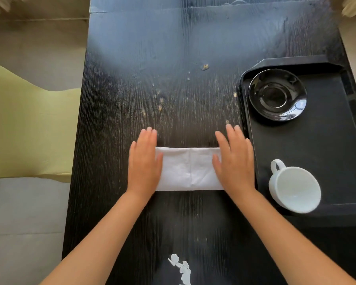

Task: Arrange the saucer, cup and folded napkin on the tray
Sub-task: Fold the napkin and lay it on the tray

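Lying left-to-right on the table (173, 79), the napkin (188, 169) is pinned under both flat, open hands.

Both palms press flat on the white folded napkin (188, 168), left hand (145, 161) at 9 o'clock, right hand (233, 159) at 3; black tray (327, 153) beyond holds saucer (277, 95) at 12, cup (294, 187) at 6

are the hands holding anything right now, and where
Nothing is gripped: the left hand and right hand lie flat on the two ends of the napkin.
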Available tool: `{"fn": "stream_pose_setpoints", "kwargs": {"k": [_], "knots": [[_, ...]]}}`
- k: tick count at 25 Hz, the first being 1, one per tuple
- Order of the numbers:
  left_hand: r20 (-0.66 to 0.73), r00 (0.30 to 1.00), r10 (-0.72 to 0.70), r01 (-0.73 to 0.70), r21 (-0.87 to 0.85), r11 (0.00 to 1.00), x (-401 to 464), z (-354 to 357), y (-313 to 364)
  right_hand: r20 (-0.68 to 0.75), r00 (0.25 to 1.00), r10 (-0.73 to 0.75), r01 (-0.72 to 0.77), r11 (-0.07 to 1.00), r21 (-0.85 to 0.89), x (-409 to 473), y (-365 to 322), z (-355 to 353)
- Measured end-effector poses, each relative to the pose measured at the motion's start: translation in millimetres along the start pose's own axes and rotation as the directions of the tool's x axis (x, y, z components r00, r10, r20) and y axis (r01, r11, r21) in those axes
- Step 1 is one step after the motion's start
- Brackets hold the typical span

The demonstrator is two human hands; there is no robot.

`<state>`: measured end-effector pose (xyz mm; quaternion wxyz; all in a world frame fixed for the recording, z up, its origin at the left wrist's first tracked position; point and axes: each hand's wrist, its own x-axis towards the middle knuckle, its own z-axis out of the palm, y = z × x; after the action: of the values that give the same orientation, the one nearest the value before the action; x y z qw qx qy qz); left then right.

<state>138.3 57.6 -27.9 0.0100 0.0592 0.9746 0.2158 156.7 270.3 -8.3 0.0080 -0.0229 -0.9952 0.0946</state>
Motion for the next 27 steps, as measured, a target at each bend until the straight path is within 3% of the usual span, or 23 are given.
{"fn": "stream_pose_setpoints", "kwargs": {"k": [3, 9, 12, 16, 21, 24, 27], "knots": [[0.147, 0.944, 0.294, -0.313, 0.127, 0.941, -22.8, 23.9, 27.4, 0.088, 0.985, -0.148, 0.150, 0.989, -0.011, -22.5, -25.7, 22.7], [0.316, 0.917, 0.244, -0.332, 0.267, 0.904, -23.0, 40.9, 22.3, 0.244, 0.950, -0.193, 0.216, 0.974, -0.068, -25.4, -13.5, 46.4], [0.325, 0.938, 0.121, -0.235, 0.340, 0.911, -22.6, 27.6, 1.9, 0.255, 0.961, -0.106, 0.126, 0.990, -0.060, -27.8, 7.2, 41.8], [0.290, 0.957, 0.023, -0.116, 0.307, 0.945, -26.8, 20.4, -14.3, 0.245, 0.968, 0.060, -0.035, 0.994, -0.102, -38.9, 17.1, 37.0], [0.306, 0.952, 0.000, -0.064, 0.200, 0.978, -25.2, 21.9, -8.5, 0.298, 0.952, 0.070, -0.051, 0.996, -0.071, -37.5, 13.8, 34.0], [0.208, 0.964, -0.167, 0.175, -0.022, 0.984, -33.0, 11.4, 10.2, 0.229, 0.957, 0.176, -0.178, 0.984, -0.012, -38.1, 0.1, 21.0], [0.147, 0.891, -0.431, 0.454, -0.341, 0.823, -41.0, 1.1, 23.0, 0.130, 0.930, 0.344, -0.364, 0.909, 0.203, -35.4, -6.6, 12.3]]}}
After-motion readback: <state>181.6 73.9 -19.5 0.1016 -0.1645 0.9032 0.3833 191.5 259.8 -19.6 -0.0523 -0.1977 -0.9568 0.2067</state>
